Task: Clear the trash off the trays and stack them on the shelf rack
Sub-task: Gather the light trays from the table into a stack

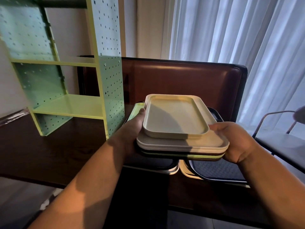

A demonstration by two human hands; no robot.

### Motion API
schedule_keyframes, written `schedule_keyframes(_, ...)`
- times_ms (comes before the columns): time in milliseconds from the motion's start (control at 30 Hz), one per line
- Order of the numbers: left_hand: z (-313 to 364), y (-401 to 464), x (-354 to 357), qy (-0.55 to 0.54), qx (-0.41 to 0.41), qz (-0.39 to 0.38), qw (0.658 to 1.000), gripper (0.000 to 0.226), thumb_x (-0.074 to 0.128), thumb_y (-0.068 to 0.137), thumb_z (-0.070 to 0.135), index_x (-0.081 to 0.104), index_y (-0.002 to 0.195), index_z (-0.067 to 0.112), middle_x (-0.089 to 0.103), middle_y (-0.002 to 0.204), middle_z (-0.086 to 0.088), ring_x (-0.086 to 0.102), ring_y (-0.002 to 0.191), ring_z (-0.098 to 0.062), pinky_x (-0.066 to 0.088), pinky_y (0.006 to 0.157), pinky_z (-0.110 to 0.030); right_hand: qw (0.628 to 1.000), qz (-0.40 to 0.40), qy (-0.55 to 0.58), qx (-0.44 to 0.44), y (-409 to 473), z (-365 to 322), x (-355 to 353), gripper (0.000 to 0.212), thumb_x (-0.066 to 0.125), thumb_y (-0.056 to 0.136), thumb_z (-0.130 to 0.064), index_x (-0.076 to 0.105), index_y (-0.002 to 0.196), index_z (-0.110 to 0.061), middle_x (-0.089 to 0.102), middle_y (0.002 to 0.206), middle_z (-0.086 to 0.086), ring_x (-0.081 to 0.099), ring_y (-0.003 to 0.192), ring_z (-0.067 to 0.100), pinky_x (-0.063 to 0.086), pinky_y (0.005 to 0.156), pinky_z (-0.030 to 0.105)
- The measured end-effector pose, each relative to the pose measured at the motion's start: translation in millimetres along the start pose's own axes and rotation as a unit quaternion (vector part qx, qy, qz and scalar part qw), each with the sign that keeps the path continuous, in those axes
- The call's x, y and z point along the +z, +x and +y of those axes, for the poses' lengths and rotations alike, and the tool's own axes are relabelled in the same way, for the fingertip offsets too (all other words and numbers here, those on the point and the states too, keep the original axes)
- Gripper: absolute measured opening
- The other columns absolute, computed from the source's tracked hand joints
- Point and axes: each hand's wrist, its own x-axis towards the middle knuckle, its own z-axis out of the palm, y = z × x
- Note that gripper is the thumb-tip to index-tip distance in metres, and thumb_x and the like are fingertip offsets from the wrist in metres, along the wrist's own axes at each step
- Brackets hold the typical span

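I hold a stack of trays point(179, 146) in the air with both hands. A small cream tray point(175, 116) lies on top, with wider white, green and brown trays under it. My left hand point(133, 128) grips the stack's left edge, thumb on top. My right hand point(234, 141) grips its right front corner. The trays I can see carry no trash. The green shelf rack point(69, 106) stands on the table to the left, its two shelves bare. More trays point(216, 172) lie on the table beneath the held stack, one dark with a white one under it.
The dark wooden table point(41, 154) runs from the rack to the right. A brown padded bench back point(181, 80) stands behind it. White curtains point(239, 30) hang at the right, and a grey chair point(283, 142) sits at the far right.
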Motion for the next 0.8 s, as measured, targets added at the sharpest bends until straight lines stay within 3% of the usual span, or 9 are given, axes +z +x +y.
schedule_keyframes(100, -3, 3, -1, 0.024, 0.016, 0.026, 0.999, 0.062, 0.032, 0.104, 0.055, 0.068, 0.095, 0.007, 0.073, 0.06, -0.012, 0.071, 0.048, -0.018, 0.053, 0.041, -0.021, 0.996, -0.071, 0.041, -0.032, -7, -6, 2, 0.044, 0.052, 0.083, -0.011, 0.064, 0.123, 0.002, 0.073, 0.102, 0.022, 0.074, 0.084, 0.035, 0.063, 0.077, 0.049)
schedule_keyframes(167, -3, 5, -4, 0.015, 0.027, 0.042, 0.999, 0.063, 0.032, 0.104, 0.055, 0.07, 0.1, 0.004, 0.076, 0.068, -0.014, 0.073, 0.055, -0.019, 0.056, 0.046, -0.022, 0.993, -0.102, 0.045, -0.04, -10, -9, 4, 0.046, 0.049, 0.08, -0.01, 0.064, 0.122, 0.001, 0.072, 0.105, 0.022, 0.073, 0.088, 0.036, 0.06, 0.082, 0.051)
schedule_keyframes(300, -2, 6, -8, -0.044, 0.026, 0.036, 0.998, 0.063, 0.03, 0.105, 0.052, 0.068, 0.117, 0.003, 0.077, 0.098, -0.023, 0.077, 0.081, -0.029, 0.062, 0.065, -0.033, 0.994, -0.104, 0.007, -0.04, -12, -7, 8, 0.041, 0.048, 0.081, -0.003, 0.063, 0.119, 0.002, 0.074, 0.097, 0.022, 0.076, 0.082, 0.033, 0.065, 0.07, 0.043)
schedule_keyframes(467, 6, 5, -11, -0.087, 0.036, -0.007, 0.996, 0.052, 0.03, 0.108, 0.038, 0.069, 0.105, 0.004, 0.078, 0.087, -0.019, 0.077, 0.073, -0.027, 0.062, 0.057, -0.033, 0.994, -0.077, -0.024, -0.07, -6, 1, 3, 0.038, 0.049, 0.083, 0.004, 0.063, 0.118, 0.002, 0.076, 0.095, 0.02, 0.076, 0.08, 0.03, 0.065, 0.067, 0.037)
schedule_keyframes(600, 10, 6, -14, -0.076, 0.049, -0.011, 0.996, 0.049, 0.032, 0.107, 0.032, 0.072, 0.103, 0.004, 0.077, 0.089, -0.017, 0.076, 0.076, -0.025, 0.062, 0.069, -0.034, 0.99, -0.097, -0.014, -0.1, -2, 3, 2, 0.052, 0.047, 0.082, 0.008, 0.06, 0.131, -0.004, 0.072, 0.11, 0.022, 0.073, 0.093, 0.035, 0.064, 0.078, 0.044)
schedule_keyframes(667, 14, 6, -13, -0.067, 0.046, -0.02, 0.997, 0.051, 0.039, 0.103, 0.039, 0.076, 0.099, 0.004, 0.077, 0.091, -0.018, 0.076, 0.078, -0.027, 0.063, 0.072, -0.036, 0.988, -0.1, -0.014, -0.113, 0, 3, 0, 0.06, 0.05, 0.078, 0.009, 0.056, 0.137, -0.004, 0.069, 0.117, 0.024, 0.07, 0.098, 0.038, 0.064, 0.078, 0.045)
schedule_keyframes(733, 18, 6, -11, -0.043, 0.035, -0.038, 0.998, 0.051, 0.052, 0.095, 0.046, 0.072, 0.114, 0.004, 0.075, 0.103, -0.02, 0.075, 0.088, -0.031, 0.062, 0.081, -0.043, 0.988, -0.1, -0.019, -0.116, 1, 1, 1, 0.064, 0.053, 0.076, 0.01, 0.054, 0.138, -0.004, 0.068, 0.116, 0.024, 0.069, 0.1, 0.039, 0.064, 0.074, 0.045)
schedule_keyframes(800, 18, 10, -9, -0.008, 0.024, -0.025, 0.999, 0.047, 0.06, 0.095, 0.035, 0.062, 0.129, 0.002, 0.074, 0.107, -0.021, 0.073, 0.09, -0.032, 0.06, 0.086, -0.046, 0.988, -0.109, -0.01, -0.109, 2, -4, 5, 0.058, 0.053, 0.076, 0.007, 0.058, 0.133, -0.002, 0.071, 0.109, 0.022, 0.071, 0.095, 0.036, 0.064, 0.072, 0.043)
